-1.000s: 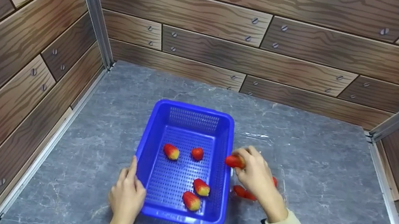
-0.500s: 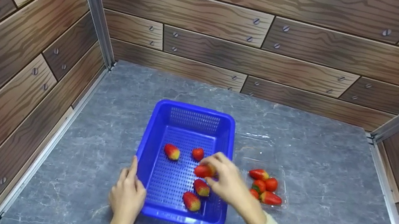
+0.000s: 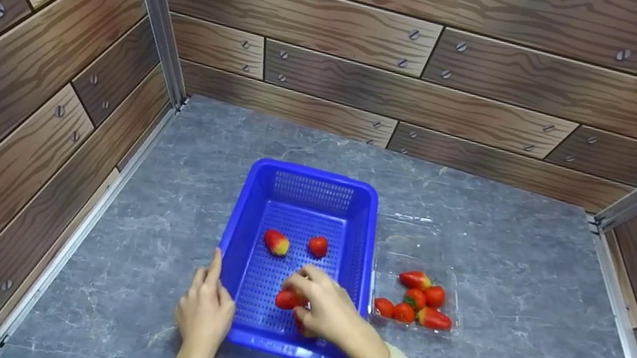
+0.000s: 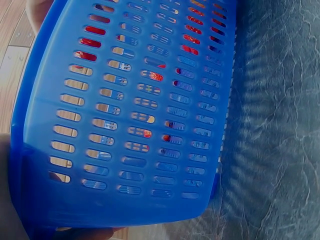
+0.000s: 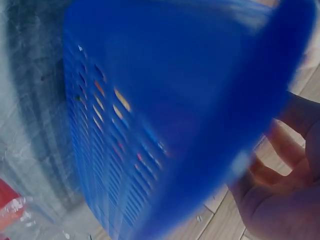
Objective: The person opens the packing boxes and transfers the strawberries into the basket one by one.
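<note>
Wood-print walls (image 3: 341, 24) rise behind a grey marbled counter (image 3: 197, 186) as my right hand (image 3: 325, 306), fingers curled around a red strawberry (image 3: 288, 300), reaches farther into the blue basket (image 3: 319, 173) than half a second ago, now nearer its close end. The berry looks all but placed beside the loose berries (image 3: 276, 243). My left hand (image 3: 205, 309) grips the rim, index finger straight; six packed berries (image 3: 435, 296) remain in the clear pack (image 3: 388, 284).

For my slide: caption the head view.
Left hand on blue basket, right hand holding strawberry, clear box of more strawberries alongside.
</note>
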`<state>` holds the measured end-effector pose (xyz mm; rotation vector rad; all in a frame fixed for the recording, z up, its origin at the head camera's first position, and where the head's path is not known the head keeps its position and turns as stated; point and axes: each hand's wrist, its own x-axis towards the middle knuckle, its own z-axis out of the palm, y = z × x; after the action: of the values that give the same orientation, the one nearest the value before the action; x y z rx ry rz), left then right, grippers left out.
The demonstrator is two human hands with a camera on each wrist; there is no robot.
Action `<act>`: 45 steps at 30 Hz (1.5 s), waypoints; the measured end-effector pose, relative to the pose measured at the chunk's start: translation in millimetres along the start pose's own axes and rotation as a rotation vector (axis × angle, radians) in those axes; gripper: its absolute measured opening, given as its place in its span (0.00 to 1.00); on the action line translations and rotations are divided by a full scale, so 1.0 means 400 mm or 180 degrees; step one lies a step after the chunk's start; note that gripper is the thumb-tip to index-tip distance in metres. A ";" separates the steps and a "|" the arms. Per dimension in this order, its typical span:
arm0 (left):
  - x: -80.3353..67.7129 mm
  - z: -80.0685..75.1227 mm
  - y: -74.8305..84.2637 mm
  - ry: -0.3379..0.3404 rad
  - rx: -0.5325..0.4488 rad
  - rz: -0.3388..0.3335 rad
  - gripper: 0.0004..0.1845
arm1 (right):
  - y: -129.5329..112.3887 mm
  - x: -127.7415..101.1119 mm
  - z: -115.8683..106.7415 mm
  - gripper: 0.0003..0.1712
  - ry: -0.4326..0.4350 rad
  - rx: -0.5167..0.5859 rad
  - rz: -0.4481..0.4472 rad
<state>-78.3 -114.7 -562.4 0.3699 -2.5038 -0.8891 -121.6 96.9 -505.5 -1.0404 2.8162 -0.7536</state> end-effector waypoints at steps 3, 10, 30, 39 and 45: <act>0.002 0.000 0.001 -0.0014 0.0005 0.0001 0.33 | 0.001 0.000 0.024 0.24 -0.0032 -0.0163 -0.0137; 0.006 -0.001 0.006 -0.0067 0.0017 0.0000 0.34 | 0.011 -0.002 0.072 0.21 -0.0090 -0.0542 -0.0382; 0.008 -0.002 0.010 -0.0068 0.0029 -0.0004 0.33 | 0.062 -0.003 0.127 0.21 -0.0366 -0.0499 -0.0592; 0.001 -0.002 0.005 -0.0080 0.0043 -0.0056 0.34 | 0.061 -0.004 0.131 0.22 -0.0570 -0.0320 -0.0546; 0.000 0.000 0.004 -0.0041 0.0023 -0.0027 0.33 | 0.060 -0.002 0.129 0.22 -0.0585 -0.0281 -0.0549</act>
<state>-78.4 -113.5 -561.6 0.3787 -2.5196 -0.8887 -124.7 91.2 -561.8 -1.3070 2.6505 -0.5184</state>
